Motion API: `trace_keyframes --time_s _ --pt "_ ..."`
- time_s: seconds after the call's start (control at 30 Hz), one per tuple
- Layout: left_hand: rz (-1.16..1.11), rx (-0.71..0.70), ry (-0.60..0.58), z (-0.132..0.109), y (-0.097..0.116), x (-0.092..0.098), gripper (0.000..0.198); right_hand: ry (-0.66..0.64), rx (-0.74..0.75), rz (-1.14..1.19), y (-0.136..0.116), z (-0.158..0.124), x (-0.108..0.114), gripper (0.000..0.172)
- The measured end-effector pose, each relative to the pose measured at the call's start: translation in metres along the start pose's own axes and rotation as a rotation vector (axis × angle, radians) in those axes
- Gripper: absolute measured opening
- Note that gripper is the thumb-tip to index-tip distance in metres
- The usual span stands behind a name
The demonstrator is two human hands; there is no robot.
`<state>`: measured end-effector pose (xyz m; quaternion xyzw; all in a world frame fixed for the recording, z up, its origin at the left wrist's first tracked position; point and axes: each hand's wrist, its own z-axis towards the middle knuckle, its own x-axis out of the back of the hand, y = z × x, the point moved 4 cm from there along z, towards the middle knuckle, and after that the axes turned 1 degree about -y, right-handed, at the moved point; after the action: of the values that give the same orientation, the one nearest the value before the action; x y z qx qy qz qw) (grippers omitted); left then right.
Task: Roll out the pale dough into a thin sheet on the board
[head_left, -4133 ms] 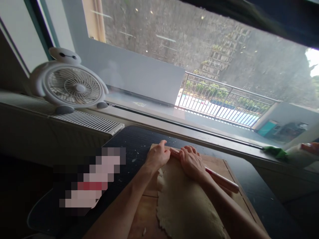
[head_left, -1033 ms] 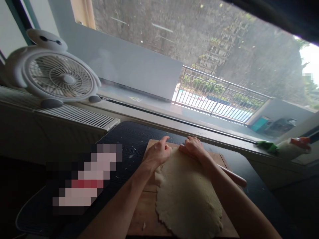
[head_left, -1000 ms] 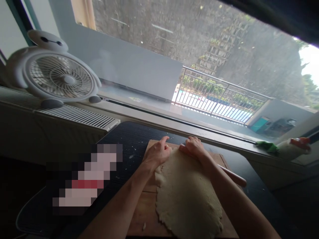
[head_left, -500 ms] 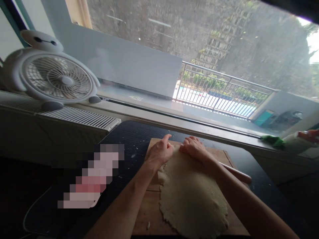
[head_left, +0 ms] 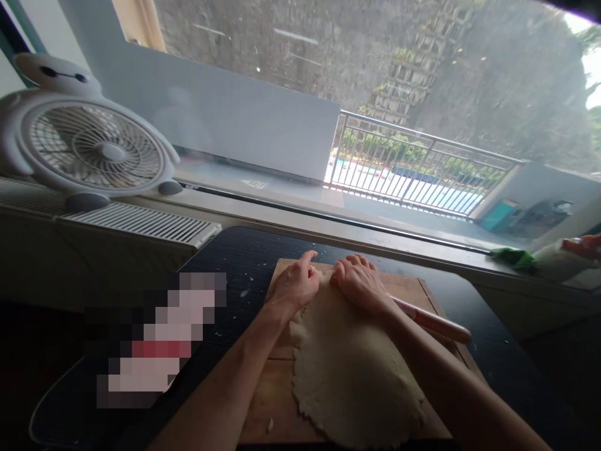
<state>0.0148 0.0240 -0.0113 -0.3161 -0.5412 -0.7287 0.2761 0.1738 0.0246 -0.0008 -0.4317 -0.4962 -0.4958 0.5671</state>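
A wide, flat sheet of pale dough with a ragged rim lies on a wooden board. My left hand is at the sheet's far left edge, its index finger sticking out and the other fingers curled in at the dough. My right hand rests palm down over the far edge, fingers stretched forward and touching the dough. Partly behind my right forearm, a wooden rolling pin lies across the right side of the board.
The board sits on a dark table dusted with white specks. A blurred-out pinkish object is at the table's left. Beyond the table are a radiator, a white fan, the window sill and a green cloth.
The view has shifted slightly, so most things sit a little farther left. Both hands stay at the dough's far edge, with my right hand's fingers slightly repositioned.
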Motion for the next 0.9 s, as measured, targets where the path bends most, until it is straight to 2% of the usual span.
trace_keyframes --time_s 0.17,0.23,0.33,0.4,0.53,0.7,0.73,0.9 --pt "-0.018 0.010 0.007 0.002 -0.002 0.000 0.048 -0.162 -0.064 0.026 0.010 0.013 -0.004 0.046" --pt "-0.037 0.016 0.013 0.002 -0.004 -0.002 0.048 -0.109 -0.029 0.046 0.003 0.008 -0.004 0.043" --pt "-0.052 0.014 0.018 0.003 -0.007 -0.005 0.049 0.066 -0.011 0.044 -0.007 -0.001 -0.002 0.044" --pt "-0.058 -0.010 0.039 0.003 -0.007 -0.005 0.048 0.044 -0.061 0.042 -0.005 0.004 -0.003 0.044" --pt "-0.090 -0.045 0.071 0.004 -0.007 -0.005 0.047 -0.130 -0.128 0.064 0.003 0.018 -0.007 0.040" --pt "-0.080 -0.007 0.029 0.003 -0.006 -0.004 0.048 0.029 -0.029 0.098 -0.008 0.011 -0.007 0.045" --pt "-0.072 -0.005 0.027 0.003 -0.005 -0.004 0.048 0.025 -0.036 0.090 -0.007 0.013 -0.008 0.043" --pt "-0.052 -0.016 0.054 0.003 -0.004 -0.002 0.045 -0.153 -0.093 0.051 0.004 0.027 -0.010 0.039"
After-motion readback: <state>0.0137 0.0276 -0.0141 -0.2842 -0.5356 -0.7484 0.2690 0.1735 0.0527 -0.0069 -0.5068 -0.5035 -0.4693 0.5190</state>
